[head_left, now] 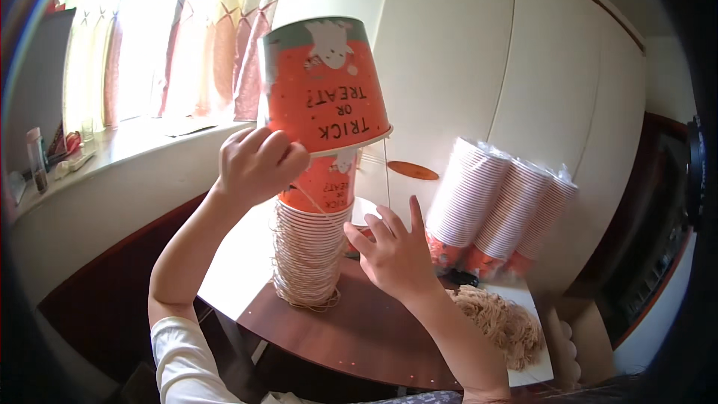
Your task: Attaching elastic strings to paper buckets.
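Note:
My left hand (262, 164) is closed on the lower rim of an orange and green paper bucket (329, 82), held upside down and tilted. Below it rises a tall stack of nested, upside-down paper buckets (313, 254), their pale rims layered with loops of string. A thin pale string (314, 202) slants from beside my left fingers toward my right hand (393, 254). That hand seems to pinch the string's end, its little finger raised; its thumb is hidden.
Wrapped stacks of paper buckets (467, 194) stand at the right of the brown table (374, 344). A tangled pile of tan string (501, 322) lies in front of them. A windowsill (120, 153) with small items runs along the left, and an open cardboard box (591, 329) sits at right.

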A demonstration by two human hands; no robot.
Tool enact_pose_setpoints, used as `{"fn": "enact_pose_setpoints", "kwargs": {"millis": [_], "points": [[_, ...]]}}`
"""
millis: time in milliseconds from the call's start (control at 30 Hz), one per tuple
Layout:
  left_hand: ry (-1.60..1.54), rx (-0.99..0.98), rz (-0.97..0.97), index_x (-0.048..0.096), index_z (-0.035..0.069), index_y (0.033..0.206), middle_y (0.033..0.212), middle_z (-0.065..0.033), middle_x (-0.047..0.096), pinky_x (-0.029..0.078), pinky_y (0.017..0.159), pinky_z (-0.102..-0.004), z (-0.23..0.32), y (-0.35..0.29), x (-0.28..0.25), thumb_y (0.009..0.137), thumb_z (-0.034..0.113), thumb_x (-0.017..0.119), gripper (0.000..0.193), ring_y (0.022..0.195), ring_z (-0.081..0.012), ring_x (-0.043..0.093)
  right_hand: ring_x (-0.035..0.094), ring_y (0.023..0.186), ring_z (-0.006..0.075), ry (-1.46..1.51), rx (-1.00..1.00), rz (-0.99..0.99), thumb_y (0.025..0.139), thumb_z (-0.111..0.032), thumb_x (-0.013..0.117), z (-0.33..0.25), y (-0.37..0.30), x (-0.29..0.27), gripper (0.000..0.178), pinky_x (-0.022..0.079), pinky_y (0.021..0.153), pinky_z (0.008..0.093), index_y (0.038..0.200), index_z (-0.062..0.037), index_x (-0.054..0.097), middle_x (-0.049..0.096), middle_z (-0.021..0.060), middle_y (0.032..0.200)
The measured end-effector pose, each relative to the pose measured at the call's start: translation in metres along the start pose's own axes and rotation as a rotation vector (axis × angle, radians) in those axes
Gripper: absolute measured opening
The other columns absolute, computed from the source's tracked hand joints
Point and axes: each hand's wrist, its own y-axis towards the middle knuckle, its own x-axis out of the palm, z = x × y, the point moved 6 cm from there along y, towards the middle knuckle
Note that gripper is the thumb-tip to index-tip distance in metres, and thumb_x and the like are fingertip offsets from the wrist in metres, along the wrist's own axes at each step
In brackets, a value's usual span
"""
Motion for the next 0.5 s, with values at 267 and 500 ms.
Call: {"fn": "enact_pose_setpoints", "kwargs": {"millis": [267, 500], "points": [[0.050, 0.150, -0.154, 0.040, 0.016, 0.059, 0.058, 0.0025, 0.035, 0.041, 0.044, -0.0230, 0.003, -0.032, 0.066, 0.055, 0.016, 0.060, 0.020, 0.052, -0.0097, 0.045, 0.054, 0.095, 0.0189, -0.037, 0.118, -0.123, 0.070, -0.021, 0.065, 0.020, 0.011, 0.057, 0.045, 0.028, 0.097, 0.0574, 0.113, -0.0159, 0.054, 0.058, 0.0041, 0.089], [0.064, 0.171, -0.365, 0.043, 0.015, 0.066, 0.065, 0.0017, 0.040, 0.047, 0.047, -0.0217, 0.011, -0.046, 0.085, 0.062, 0.016, 0.062, 0.019, 0.055, -0.0110, 0.048, 0.056, 0.094, 0.0217, 0.237, 0.240, -0.212, 0.072, -0.020, 0.061, 0.027, 0.002, 0.096, 0.043, 0.030, 0.097, 0.0529, 0.113, -0.0116, 0.051, 0.060, 0.0089, 0.093]]}}
